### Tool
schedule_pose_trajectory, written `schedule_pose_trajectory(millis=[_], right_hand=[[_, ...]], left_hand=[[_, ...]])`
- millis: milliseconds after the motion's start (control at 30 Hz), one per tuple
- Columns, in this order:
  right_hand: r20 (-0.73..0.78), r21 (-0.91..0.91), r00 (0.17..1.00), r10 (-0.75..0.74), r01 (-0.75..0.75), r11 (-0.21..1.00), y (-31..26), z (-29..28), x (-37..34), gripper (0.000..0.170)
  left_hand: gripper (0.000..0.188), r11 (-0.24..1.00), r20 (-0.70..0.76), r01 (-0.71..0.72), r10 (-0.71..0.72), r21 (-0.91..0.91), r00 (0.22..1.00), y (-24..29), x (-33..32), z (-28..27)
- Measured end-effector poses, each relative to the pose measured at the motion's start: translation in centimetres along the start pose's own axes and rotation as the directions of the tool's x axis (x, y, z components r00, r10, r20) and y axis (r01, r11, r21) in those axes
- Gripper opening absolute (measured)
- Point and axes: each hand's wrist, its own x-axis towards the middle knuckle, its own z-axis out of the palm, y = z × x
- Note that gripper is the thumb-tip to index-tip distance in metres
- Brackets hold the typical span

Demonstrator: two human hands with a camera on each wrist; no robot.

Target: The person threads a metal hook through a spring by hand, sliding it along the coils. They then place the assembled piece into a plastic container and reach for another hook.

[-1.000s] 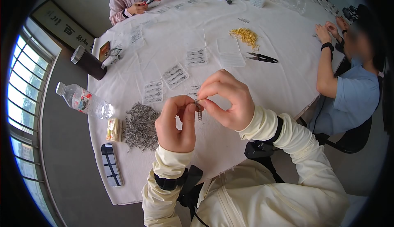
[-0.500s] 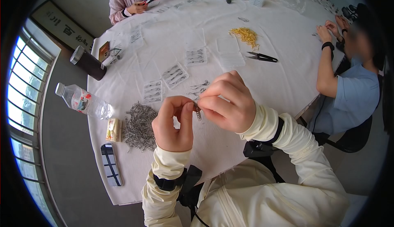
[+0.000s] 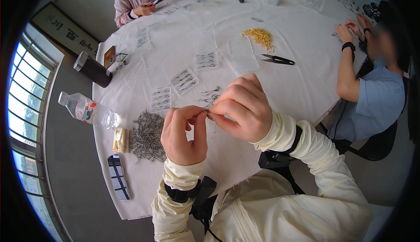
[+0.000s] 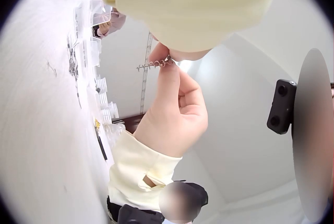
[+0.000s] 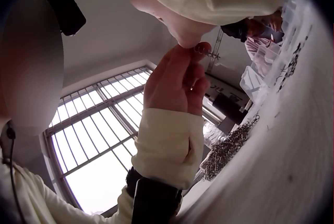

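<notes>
Over the table, close in front of the body, my left hand [image 3: 186, 132] and right hand [image 3: 245, 106] meet at their fingertips. Between them is a small metal coil spring [image 4: 151, 65], pinched by the thumb and forefinger of each hand; its loose end sticks out in the left wrist view. Fingers hide the end where the two hands meet. Just beyond the hands lie several loose wire pieces [image 3: 210, 95]. A tangled heap of small metal springs [image 3: 148, 137] sits left of my left hand.
Clear plastic boxes [image 3: 184, 81] with metal wire pieces lie ahead. Farther right are black snips [image 3: 278, 59] and a yellow heap [image 3: 258, 38]. At left stand a dark thermos [image 3: 92, 69], a tilted water bottle [image 3: 89, 110] and a phone [image 3: 119, 177]. Two other people sit around the table.
The right hand's fingers have closed in against the left fingertips, and the spring that hung below them is now mostly hidden in the head view. The left hand shifted slightly left.
</notes>
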Motion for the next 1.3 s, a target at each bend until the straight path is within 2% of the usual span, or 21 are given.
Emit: schedule_pose_trajectory(millis=[167, 233, 367, 433, 567, 633, 733, 967, 1033, 1167, 1233, 1300], right_hand=[[-0.002, 0.004, 1.0, 0.0, 0.0, 1.0, 0.0, -0.2, 0.0, 0.027], [-0.008, 0.022, 1.0, 0.007, -0.007, 1.0, 0.0, -0.2, 0.0, 0.027], [-0.029, 0.031, 1.0, 0.009, -0.008, 0.999, 0.0, -0.2, 0.0, 0.026], [-0.027, 0.055, 0.999, 0.017, -0.015, 0.998, 0.1, -0.2, -0.1, 0.026], [-0.015, 0.108, 0.999, 0.052, -0.05, 0.993, 0.2, -0.3, -0.1, 0.026], [0.0, 0.162, 0.995, 0.099, -0.097, 0.982, 0.3, -0.2, -0.1, 0.026], [0.02, 0.228, 0.992, 0.128, -0.129, 0.965, 0.6, -0.3, 0.0, 0.025], [0.036, 0.282, 0.988, 0.15, -0.154, 0.947, 0.7, -0.4, 0.0, 0.024], [0.042, 0.302, 0.987, 0.154, -0.159, 0.94, 0.8, -0.3, -0.1, 0.025], [0.047, 0.339, 0.986, 0.157, -0.164, 0.926, 0.8, -0.2, -0.1, 0.025], [0.036, 0.351, 0.983, 0.178, -0.179, 0.919, 0.8, 0.0, -0.2, 0.022], [0.028, 0.331, 0.99, 0.141, -0.142, 0.933, 0.9, 0.0, -0.2, 0.022]], left_hand=[[0.008, 0.999, -0.002, 0.017, -0.017, -0.045, 1.0, -0.2, -0.2, -0.1], [0.002, 0.991, 0.083, 0.09, -0.082, -0.094, 0.993, -0.3, -0.4, -0.4], [0.005, 0.972, 0.127, 0.167, -0.147, -0.164, 0.981, -0.7, -0.9, -0.3], [0.006, 0.927, 0.152, 0.233, -0.195, -0.295, 0.969, -0.9, -1.0, -0.2], [0.007, 0.867, 0.185, 0.287, -0.229, -0.408, 0.956, -0.7, -0.7, -0.1], [0.01, 0.786, 0.219, 0.365, -0.293, -0.499, 0.931, -0.6, -0.6, -0.2], [0.011, 0.781, 0.282, 0.386, -0.277, -0.491, 0.919, -0.4, -0.2, -0.5], [0.009, 0.722, 0.303, 0.391, -0.257, -0.571, 0.918, -0.7, 0.0, -0.4], [0.006, 0.789, 0.278, 0.35, -0.235, -0.505, 0.931, -0.9, 0.0, -0.4], [0.006, 0.835, 0.288, 0.314, -0.197, -0.451, 0.937, -1.0, 0.1, -0.5], [0.003, 0.874, 0.239, 0.226, -0.132, -0.431, 0.962, -1.2, 0.1, -0.4], [0.002, 0.863, 0.241, 0.261, -0.168, -0.432, 0.956, -1.0, 0.0, -0.5]])
